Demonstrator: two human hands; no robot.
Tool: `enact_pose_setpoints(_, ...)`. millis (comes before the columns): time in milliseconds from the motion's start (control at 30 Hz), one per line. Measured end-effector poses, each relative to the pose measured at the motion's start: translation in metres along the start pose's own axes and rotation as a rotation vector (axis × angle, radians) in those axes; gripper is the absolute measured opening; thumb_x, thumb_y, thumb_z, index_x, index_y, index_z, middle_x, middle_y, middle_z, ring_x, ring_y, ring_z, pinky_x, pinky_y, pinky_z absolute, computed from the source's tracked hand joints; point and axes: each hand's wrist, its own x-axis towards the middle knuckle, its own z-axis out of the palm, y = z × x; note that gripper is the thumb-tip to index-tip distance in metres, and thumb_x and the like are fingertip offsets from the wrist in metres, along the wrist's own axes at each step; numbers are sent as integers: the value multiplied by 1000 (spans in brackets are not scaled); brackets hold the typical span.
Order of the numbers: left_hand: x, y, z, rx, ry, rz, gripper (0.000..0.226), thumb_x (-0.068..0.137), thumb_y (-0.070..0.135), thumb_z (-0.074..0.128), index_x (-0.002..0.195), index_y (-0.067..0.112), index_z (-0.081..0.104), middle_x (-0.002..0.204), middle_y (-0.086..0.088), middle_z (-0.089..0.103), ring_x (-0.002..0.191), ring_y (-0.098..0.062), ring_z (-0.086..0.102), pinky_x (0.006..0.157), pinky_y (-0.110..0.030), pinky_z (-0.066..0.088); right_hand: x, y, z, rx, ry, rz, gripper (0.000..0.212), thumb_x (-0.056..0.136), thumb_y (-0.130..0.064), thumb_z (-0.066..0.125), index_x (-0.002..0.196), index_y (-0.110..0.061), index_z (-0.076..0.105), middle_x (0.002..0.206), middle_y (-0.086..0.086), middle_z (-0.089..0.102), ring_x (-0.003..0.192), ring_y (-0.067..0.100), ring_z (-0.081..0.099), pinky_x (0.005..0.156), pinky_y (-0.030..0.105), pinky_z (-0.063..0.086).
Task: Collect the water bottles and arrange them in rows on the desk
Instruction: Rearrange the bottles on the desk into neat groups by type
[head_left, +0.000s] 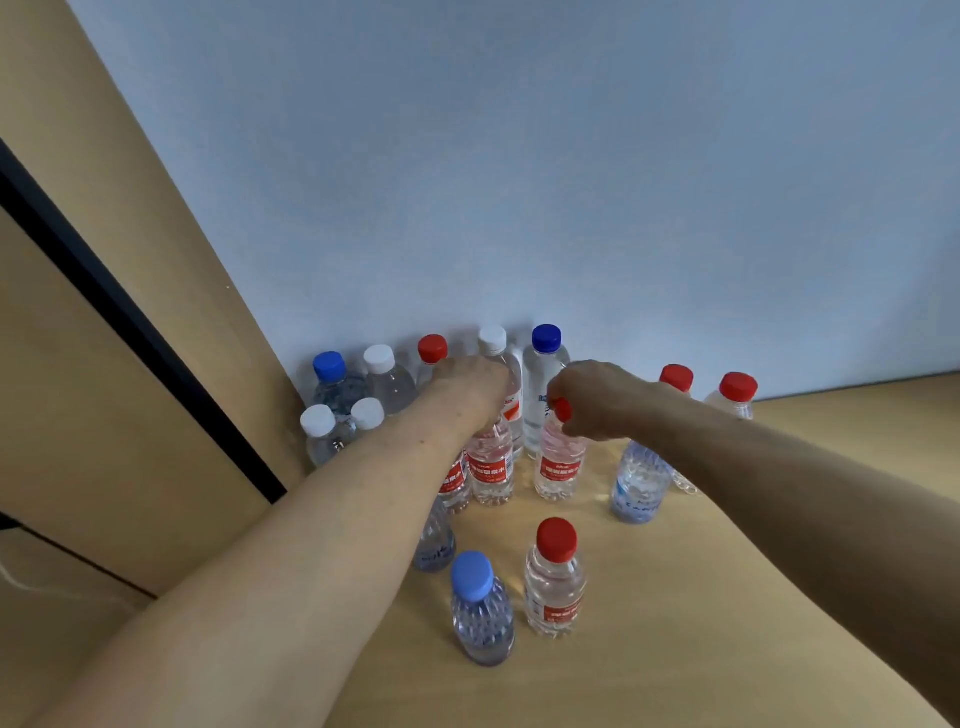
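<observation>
At the middle of the cluster, fingertips of the right hand (597, 400) pinch the red cap (562, 409) of an upright red-capped bottle (560, 467). Just left of it, the left hand (470, 384) curls its fingers down over the top of a red-label bottle (489, 470), hiding its cap. Both bottles stand close together on the desk (727, 597). Farther back, a row of bottles (387, 376) lines the wall (519, 156). Nearer, a blue-capped bottle (480, 610) and a red-topped bottle (555, 584) stand apart.
</observation>
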Motion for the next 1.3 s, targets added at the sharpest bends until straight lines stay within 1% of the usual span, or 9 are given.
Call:
enact_pose_setpoints(100,1,1,1,-8,16,-10,37,92,8,57,128,13,49,108,-10,56,99,-27,58,78,-34,52,14,-7,-1,-10,73,-35,23,88,-10,60,111,-11,65,104,6,67,89,20,65,82,32,55)
enact_pose_setpoints(267,2,3,3,-67,56,-13,18,93,5,53,100,19,43,81,-3,44,90,-25,58,78,-33,48,25,-16,-6,-63,117,-62,20,90,-7,54,107,-9,63,96,8,67,76,19,57,64,27,42)
enact_pose_setpoints(467,6,-1,4,-69,52,-8,18,92,8,54,90,17,38,77,-2,44,78,-21,49,69,-31,45,28,-17,0,-88,138,-84,22,91,-6,54,110,-9,64,104,8,65,84,21,59,69,28,47)
enact_pose_setpoints(633,5,1,2,-73,55,9,26,92,8,56,94,20,34,80,-2,46,80,-20,51,70,-29,46,26,-14,6,-107,186,-99,28,91,-8,59,119,-9,63,112,9,57,77,17,51,66,25,42)
enact_pose_setpoints(867,0,2,0,-61,55,4,25,92,9,56,94,20,34,81,-3,45,90,-23,59,71,-30,46,25,-16,11,-142,208,-94,33,90,-8,61,123,-10,60,113,6,58,93,19,58,77,27,52)
enact_pose_setpoints(1000,0,1,3,-19,46,-3,16,94,14,56,106,21,47,86,-3,47,83,-20,50,75,-32,44,12,-12,6,-90,141,-123,48,89,-10,63,134,-15,47,118,6,56,97,21,60,80,29,51)
enact_pose_setpoints(1067,-1,-1,4,-5,12,2,24,93,20,59,116,22,51,90,-1,49,86,-19,47,83,-36,43,6,-12,7,-80,146,-113,54,88,-8,64,137,-16,41,119,7,55,95,22,60,79,30,53)
enact_pose_setpoints(1200,-6,-2,-8,19,16,-16,30,92,35,60,118,23,51,97,-1,54,90,-19,52,76,-34,41,-6,1,-9,-27,169,-73,46,90,-11,61,133,-18,48,123,6,55,102,23,59,86,35,51)
enact_pose_setpoints(1300,-4,-1,-22,-48,80,-72,25,94,33,50,115,21,56,93,2,57,89,-22,54,74,-33,34,-22,24,-33,33,170,-3,42,92,-16,58,133,-22,52,128,2,54,113,21,54,90,27,42)
